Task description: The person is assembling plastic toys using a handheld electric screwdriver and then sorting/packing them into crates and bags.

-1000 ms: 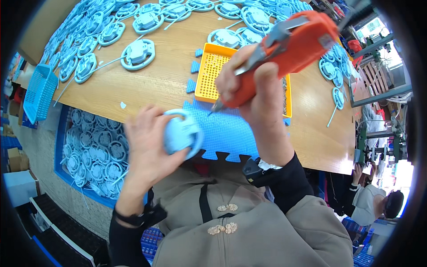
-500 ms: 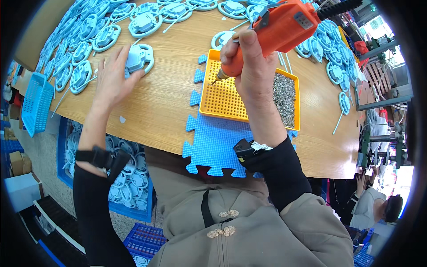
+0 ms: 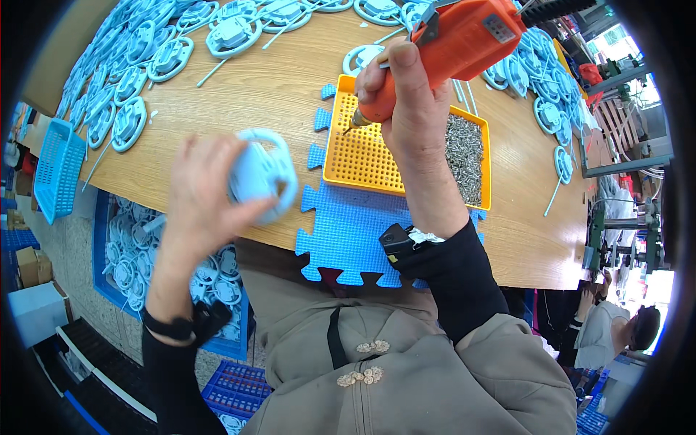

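Note:
My left hand (image 3: 206, 192), smeared by motion, grips a light blue plastic ring-shaped part (image 3: 264, 177) with a raised block in its middle. It is lifted over the front of the table, left of the blue foam mat (image 3: 348, 228). My right hand (image 3: 417, 109) is wrapped round an orange electric screwdriver (image 3: 464, 43). The screwdriver's tip points down and left over the perforated side of a yellow tray (image 3: 370, 187). Loose silver screws (image 3: 464, 156) fill the tray's right compartment. That tray lies on the foam mat.
Many similar light blue parts (image 3: 233, 35) cover the far left of the wooden table (image 3: 290, 87), with more at the far right. A blue basket (image 3: 58, 170) hangs by the left edge. Below, a blue crate (image 3: 243, 341) holds more parts. Another person (image 3: 605, 337) sits at the right.
My left hand has picked the light blue part up from the table and carried it right and toward me. My right hand and the screwdriver have barely moved.

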The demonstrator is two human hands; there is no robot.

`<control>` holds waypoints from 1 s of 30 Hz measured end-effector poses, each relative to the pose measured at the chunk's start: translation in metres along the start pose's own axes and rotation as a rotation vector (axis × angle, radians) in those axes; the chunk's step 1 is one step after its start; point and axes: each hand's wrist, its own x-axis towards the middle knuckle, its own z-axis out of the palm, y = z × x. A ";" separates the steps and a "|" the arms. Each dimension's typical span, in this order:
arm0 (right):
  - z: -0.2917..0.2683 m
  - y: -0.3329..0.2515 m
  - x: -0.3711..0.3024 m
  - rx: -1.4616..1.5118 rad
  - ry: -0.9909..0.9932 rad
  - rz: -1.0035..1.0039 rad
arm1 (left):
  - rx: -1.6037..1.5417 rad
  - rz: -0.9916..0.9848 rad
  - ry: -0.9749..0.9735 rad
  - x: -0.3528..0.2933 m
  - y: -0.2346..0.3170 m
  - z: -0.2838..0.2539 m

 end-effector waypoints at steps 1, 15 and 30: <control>0.000 0.003 0.000 -0.001 -0.004 0.001 | -0.034 0.014 -0.029 -0.011 0.015 0.004; 0.021 -0.072 -0.055 -0.121 -0.164 -0.063 | -0.129 -0.077 0.079 -0.028 0.092 0.048; 0.025 -0.055 -0.088 -0.013 -0.211 -0.010 | -0.175 -0.102 0.044 -0.028 0.094 0.055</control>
